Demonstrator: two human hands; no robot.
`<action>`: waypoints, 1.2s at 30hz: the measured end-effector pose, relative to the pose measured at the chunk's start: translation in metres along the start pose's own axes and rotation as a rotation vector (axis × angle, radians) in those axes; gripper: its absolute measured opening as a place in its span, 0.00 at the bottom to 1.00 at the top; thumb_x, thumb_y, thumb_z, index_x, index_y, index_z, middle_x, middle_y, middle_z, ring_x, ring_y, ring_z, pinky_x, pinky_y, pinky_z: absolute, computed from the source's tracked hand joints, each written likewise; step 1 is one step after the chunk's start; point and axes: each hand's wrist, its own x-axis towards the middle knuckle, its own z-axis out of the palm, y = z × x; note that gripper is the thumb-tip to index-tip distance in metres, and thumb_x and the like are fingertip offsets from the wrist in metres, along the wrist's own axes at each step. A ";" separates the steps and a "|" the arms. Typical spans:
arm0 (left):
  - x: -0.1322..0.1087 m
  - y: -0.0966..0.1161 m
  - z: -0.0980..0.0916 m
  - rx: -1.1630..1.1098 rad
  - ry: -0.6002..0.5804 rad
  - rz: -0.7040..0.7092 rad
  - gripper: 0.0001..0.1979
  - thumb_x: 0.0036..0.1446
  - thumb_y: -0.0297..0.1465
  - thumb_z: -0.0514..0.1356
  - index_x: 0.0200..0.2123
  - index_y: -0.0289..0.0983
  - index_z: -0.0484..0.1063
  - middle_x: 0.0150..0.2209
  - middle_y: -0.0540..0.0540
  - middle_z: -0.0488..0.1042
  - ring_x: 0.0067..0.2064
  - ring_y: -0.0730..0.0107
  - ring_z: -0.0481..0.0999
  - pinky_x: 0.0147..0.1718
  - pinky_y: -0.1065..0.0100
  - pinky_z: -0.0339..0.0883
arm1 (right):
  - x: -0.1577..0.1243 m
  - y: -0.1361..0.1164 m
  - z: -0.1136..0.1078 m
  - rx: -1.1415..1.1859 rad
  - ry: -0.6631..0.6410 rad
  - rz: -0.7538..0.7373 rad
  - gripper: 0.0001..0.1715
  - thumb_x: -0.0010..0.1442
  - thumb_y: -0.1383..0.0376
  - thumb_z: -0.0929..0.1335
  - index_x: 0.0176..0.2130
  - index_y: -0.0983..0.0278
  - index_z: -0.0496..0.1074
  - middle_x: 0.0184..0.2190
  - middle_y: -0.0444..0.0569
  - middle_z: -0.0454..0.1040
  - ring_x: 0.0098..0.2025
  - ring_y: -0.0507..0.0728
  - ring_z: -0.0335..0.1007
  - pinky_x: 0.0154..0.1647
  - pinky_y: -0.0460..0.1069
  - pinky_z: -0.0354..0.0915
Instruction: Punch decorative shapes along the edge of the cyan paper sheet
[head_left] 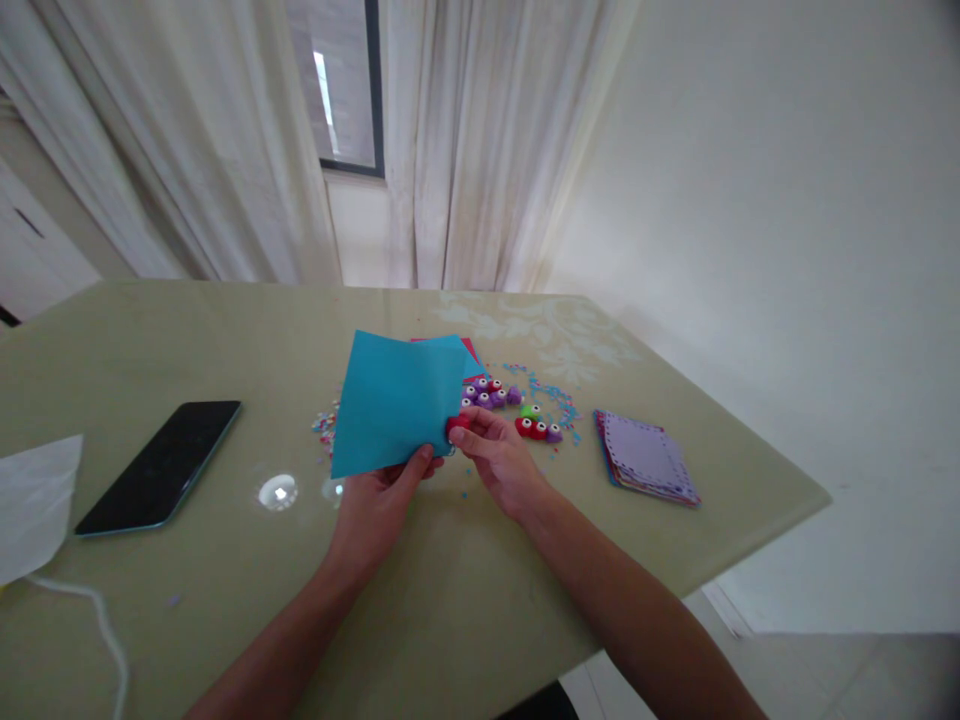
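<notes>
My left hand (382, 495) is closed on the lower edge of a blue paper sheet (397, 400), holding it up above the table. My right hand (495, 455) is closed on a small red punch (458, 423) at the sheet's right edge. Behind the hands lie several small purple punches (487, 395), a green punch (531, 410) and red punches (532, 428), with paper bits scattered around them.
A stack of punched paper squares (646, 458) lies right of the hands. A black phone (161, 465) lies at the left, with white paper (34, 500) and a white cord (90, 610) beyond it. The table's right edge (750, 560) is close.
</notes>
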 end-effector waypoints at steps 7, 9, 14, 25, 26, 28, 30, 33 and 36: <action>0.000 0.003 -0.003 -0.001 0.028 0.009 0.29 0.47 0.55 0.73 0.40 0.36 0.84 0.38 0.36 0.88 0.42 0.46 0.89 0.45 0.54 0.82 | -0.001 -0.001 -0.001 0.012 -0.009 -0.008 0.26 0.42 0.55 0.88 0.38 0.58 0.81 0.35 0.42 0.81 0.33 0.53 0.69 0.38 0.50 0.64; 0.002 0.000 -0.004 0.002 0.038 0.009 0.31 0.47 0.56 0.74 0.41 0.35 0.84 0.39 0.36 0.88 0.42 0.46 0.89 0.42 0.55 0.81 | -0.001 -0.003 -0.002 0.025 -0.010 -0.008 0.26 0.43 0.55 0.88 0.39 0.58 0.82 0.35 0.42 0.80 0.33 0.52 0.68 0.37 0.49 0.63; 0.004 -0.006 -0.008 0.022 0.042 0.005 0.32 0.49 0.57 0.73 0.42 0.34 0.85 0.40 0.35 0.88 0.42 0.47 0.89 0.36 0.59 0.80 | 0.001 -0.004 -0.004 0.027 -0.026 0.010 0.26 0.44 0.55 0.87 0.40 0.58 0.82 0.36 0.42 0.81 0.34 0.52 0.70 0.37 0.48 0.63; 0.002 -0.001 -0.007 0.029 0.033 0.056 0.28 0.50 0.55 0.72 0.40 0.35 0.84 0.37 0.36 0.88 0.40 0.48 0.89 0.37 0.58 0.82 | 0.003 -0.001 -0.007 0.045 -0.030 0.043 0.26 0.43 0.57 0.88 0.40 0.58 0.83 0.37 0.44 0.83 0.36 0.54 0.73 0.39 0.49 0.66; 0.002 0.000 -0.006 0.020 0.029 0.064 0.28 0.50 0.54 0.73 0.40 0.35 0.83 0.37 0.36 0.88 0.40 0.48 0.89 0.39 0.57 0.82 | 0.003 0.000 -0.006 0.048 -0.032 0.046 0.26 0.43 0.57 0.88 0.40 0.58 0.83 0.38 0.43 0.83 0.35 0.53 0.72 0.39 0.49 0.66; 0.001 0.002 -0.005 0.004 0.024 0.077 0.27 0.50 0.54 0.73 0.40 0.36 0.83 0.37 0.37 0.88 0.40 0.48 0.89 0.43 0.56 0.83 | 0.002 0.000 -0.006 0.053 -0.031 0.044 0.26 0.43 0.57 0.88 0.39 0.59 0.82 0.37 0.43 0.82 0.35 0.52 0.72 0.38 0.48 0.66; 0.000 0.003 -0.004 -0.008 0.022 0.080 0.27 0.50 0.53 0.73 0.40 0.36 0.82 0.38 0.37 0.88 0.40 0.48 0.89 0.44 0.54 0.83 | 0.002 0.001 -0.005 0.047 -0.029 0.034 0.27 0.43 0.56 0.88 0.39 0.59 0.82 0.37 0.42 0.82 0.34 0.52 0.70 0.38 0.48 0.65; 0.000 0.003 -0.003 -0.023 0.020 0.072 0.27 0.50 0.53 0.73 0.41 0.35 0.82 0.39 0.36 0.88 0.41 0.47 0.89 0.45 0.54 0.83 | 0.002 0.002 -0.005 0.039 -0.025 0.021 0.27 0.43 0.55 0.88 0.39 0.58 0.81 0.36 0.42 0.81 0.33 0.53 0.69 0.37 0.49 0.65; 0.000 0.003 -0.002 -0.047 0.015 0.062 0.29 0.48 0.53 0.74 0.42 0.35 0.82 0.40 0.36 0.88 0.41 0.47 0.89 0.45 0.54 0.83 | 0.003 0.003 -0.005 0.047 -0.017 0.016 0.27 0.44 0.56 0.88 0.40 0.59 0.81 0.36 0.43 0.81 0.34 0.53 0.70 0.38 0.49 0.64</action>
